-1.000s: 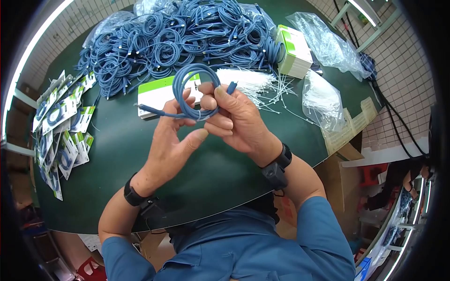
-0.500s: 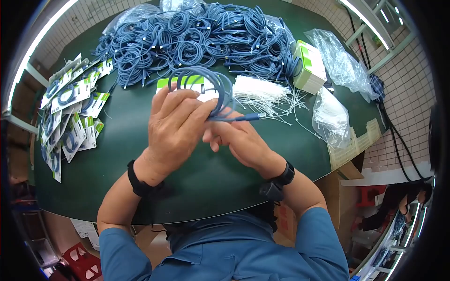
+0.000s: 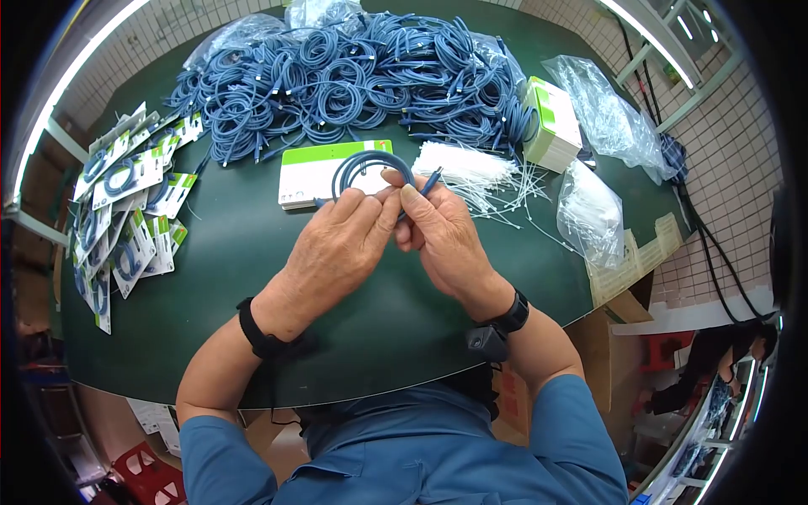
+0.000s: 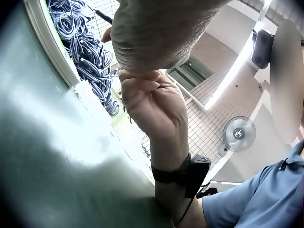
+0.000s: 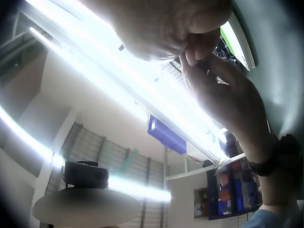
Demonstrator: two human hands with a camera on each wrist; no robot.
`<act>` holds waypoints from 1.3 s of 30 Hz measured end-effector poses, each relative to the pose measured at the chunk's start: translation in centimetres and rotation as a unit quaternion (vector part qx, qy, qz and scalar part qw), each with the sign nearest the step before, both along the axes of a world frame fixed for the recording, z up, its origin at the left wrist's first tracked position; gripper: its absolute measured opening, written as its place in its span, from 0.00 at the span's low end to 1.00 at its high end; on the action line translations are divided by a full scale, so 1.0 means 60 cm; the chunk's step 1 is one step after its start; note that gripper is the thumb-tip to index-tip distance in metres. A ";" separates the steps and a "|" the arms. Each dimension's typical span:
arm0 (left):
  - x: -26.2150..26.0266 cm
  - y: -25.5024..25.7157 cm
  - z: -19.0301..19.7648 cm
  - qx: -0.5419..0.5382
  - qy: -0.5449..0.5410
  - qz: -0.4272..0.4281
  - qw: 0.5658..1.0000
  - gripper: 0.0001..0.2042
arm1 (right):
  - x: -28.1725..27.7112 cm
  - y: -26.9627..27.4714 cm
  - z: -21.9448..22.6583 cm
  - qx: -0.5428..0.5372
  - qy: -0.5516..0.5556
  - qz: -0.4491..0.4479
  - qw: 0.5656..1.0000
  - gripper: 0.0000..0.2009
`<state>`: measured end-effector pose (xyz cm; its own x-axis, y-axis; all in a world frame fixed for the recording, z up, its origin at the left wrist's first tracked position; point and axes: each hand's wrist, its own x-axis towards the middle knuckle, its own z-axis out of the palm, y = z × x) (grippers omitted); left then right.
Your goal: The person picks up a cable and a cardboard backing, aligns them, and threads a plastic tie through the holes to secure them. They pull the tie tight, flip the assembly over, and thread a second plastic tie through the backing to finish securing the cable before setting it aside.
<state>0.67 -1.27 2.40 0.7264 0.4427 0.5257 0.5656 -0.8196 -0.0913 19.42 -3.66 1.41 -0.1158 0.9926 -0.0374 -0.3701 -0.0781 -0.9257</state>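
Note:
A coiled blue cable is held up between both hands over the near part of the green table. My right hand pinches the coil's right side between thumb and fingers, and one dark connector sticks up beside that thumb. From the left, my left hand bends its fingers over the coil's lower edge, fingertips meeting the right hand's. The coil's lower part is hidden behind the fingers. In both wrist views the hands meet and mostly hide the cable.
Behind lies a big heap of blue cables. A stack of green-and-white cards lies just beyond the hands, loose white zip ties to its right. Carded cables pile at left. A card box and plastic bags stand right.
The right hand passed under the coil and came back to pinch its right side. The left hand moved from open beside the coil to bent over its lower edge. The coil is lower now.

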 end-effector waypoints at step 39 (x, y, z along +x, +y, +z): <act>-0.022 0.033 -0.009 -0.666 -0.662 -0.107 0.328 0.18 | -0.025 -0.004 -0.016 0.060 -0.020 0.025 0.998 0.22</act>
